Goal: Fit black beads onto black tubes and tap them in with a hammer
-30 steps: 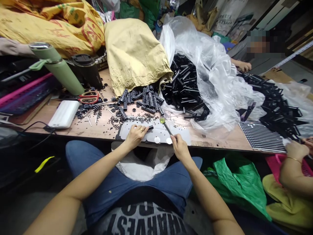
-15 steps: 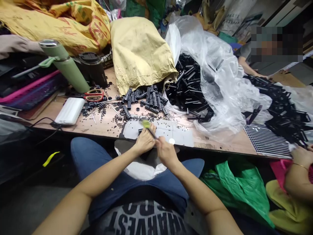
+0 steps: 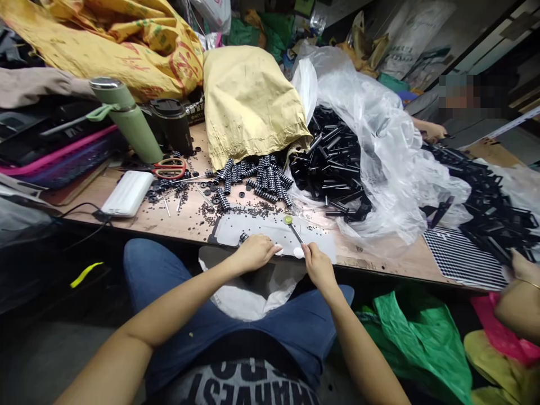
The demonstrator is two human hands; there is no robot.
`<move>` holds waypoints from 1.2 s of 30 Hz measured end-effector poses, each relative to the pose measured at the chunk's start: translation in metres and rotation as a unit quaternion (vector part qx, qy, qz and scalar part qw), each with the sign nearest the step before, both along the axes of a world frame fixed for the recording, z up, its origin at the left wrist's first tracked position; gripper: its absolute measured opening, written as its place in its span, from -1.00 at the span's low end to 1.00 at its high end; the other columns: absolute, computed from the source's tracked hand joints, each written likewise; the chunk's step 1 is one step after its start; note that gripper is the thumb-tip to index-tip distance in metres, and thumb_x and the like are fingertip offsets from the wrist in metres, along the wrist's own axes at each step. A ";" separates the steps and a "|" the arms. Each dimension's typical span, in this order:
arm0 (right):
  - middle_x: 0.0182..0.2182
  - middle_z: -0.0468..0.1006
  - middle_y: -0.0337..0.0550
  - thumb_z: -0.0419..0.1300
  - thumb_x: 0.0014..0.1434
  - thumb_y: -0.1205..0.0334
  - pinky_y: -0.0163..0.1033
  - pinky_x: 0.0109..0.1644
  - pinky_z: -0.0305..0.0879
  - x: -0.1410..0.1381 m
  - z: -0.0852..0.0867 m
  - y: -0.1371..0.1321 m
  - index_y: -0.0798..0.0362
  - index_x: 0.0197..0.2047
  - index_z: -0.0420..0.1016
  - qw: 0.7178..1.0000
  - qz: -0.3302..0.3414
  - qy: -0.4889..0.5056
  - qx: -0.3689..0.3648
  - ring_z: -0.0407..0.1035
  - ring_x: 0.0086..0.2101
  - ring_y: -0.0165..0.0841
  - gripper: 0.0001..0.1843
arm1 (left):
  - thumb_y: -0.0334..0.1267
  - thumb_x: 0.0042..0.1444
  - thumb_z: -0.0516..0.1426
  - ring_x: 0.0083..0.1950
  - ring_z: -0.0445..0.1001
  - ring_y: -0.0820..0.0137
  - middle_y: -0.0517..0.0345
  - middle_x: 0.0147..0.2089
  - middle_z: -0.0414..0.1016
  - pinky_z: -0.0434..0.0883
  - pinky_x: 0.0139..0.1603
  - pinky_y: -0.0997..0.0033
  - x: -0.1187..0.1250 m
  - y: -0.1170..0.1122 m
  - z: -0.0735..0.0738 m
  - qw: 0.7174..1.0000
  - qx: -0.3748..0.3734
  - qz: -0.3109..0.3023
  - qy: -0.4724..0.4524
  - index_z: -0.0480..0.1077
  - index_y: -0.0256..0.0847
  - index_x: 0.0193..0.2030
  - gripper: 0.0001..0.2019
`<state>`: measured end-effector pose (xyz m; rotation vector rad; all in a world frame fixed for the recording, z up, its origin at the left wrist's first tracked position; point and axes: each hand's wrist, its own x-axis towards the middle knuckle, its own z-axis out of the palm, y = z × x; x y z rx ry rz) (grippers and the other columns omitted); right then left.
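My right hand (image 3: 319, 265) grips the handle of a small hammer (image 3: 296, 232). The hammer's yellow-green head (image 3: 287, 220) is over a pale grey mat (image 3: 261, 225) at the table's front edge. My left hand (image 3: 254, 252) has its fingers drawn together at the mat's edge, touching or right beside a white disc (image 3: 279, 251). Whether that disc is pinched I cannot tell. A second white disc (image 3: 298, 252) lies near the hammer handle. Just behind my left hand sits a short black ribbed piece (image 3: 243, 238), partly hidden. Tiny black bits (image 3: 253, 208) are scattered behind the mat.
Black ribbed rolls (image 3: 270, 180) spill before a yellow sack (image 3: 253, 101). Black tubes (image 3: 333, 163) fill a clear plastic bag (image 3: 379, 140). Left are scissors (image 3: 170, 169), a white box (image 3: 127, 193) and a green bottle (image 3: 135, 126). A co-worker's hand (image 3: 523, 267) is at right.
The hammer head has swung right, away from over my left hand. My left hand has left the black ribbed piece and shifted right and nearer to me. The view has tilted slightly.
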<state>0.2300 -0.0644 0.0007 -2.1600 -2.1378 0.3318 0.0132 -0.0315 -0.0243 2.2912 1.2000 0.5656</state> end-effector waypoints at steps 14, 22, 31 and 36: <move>0.00 0.42 0.23 0.04 0.28 0.22 -0.13 0.01 0.15 0.050 0.007 0.148 0.25 0.04 0.35 0.979 -0.166 -0.035 0.117 0.25 0.02 -0.10 -0.66 | -0.50 0.11 0.00 0.08 0.42 -0.05 -0.47 0.10 0.32 0.37 0.04 0.03 -0.079 0.175 0.009 0.903 -0.086 0.386 0.169 0.24 -0.52 0.10 -0.61; -0.05 0.48 0.17 0.05 0.23 0.26 -0.15 -0.01 0.21 0.048 -0.004 0.160 0.19 0.04 0.34 0.973 -0.208 -0.020 0.103 0.33 -0.01 -0.13 -0.67 | -0.40 0.16 0.03 -0.35 0.49 0.36 -0.09 -0.15 0.48 0.45 -0.31 0.35 -0.056 0.121 0.013 0.865 -0.218 0.354 -0.280 0.22 -0.32 0.14 -0.61; -0.28 0.56 0.06 0.15 0.14 0.25 -0.17 -0.18 0.28 -0.001 0.015 0.137 0.15 0.02 0.32 0.977 -0.167 0.050 0.121 0.45 -0.26 -0.18 -0.64 | -0.18 0.06 0.21 -0.66 0.25 0.61 0.22 -0.41 0.40 0.11 -0.72 0.62 0.012 0.059 0.017 0.769 -0.347 0.219 -0.491 0.35 -0.26 -0.20 -0.77; -0.26 0.55 -0.14 0.10 0.19 0.00 -0.22 -0.27 0.37 -0.055 0.000 0.058 0.04 0.16 0.22 0.951 0.067 0.290 0.080 0.45 -0.37 -0.32 -0.47 | -0.21 -0.13 0.33 -0.67 0.20 0.61 0.31 -0.58 0.31 0.07 -0.73 0.63 0.019 0.054 0.013 0.740 -0.357 0.244 -0.516 0.34 -0.29 -0.34 -0.70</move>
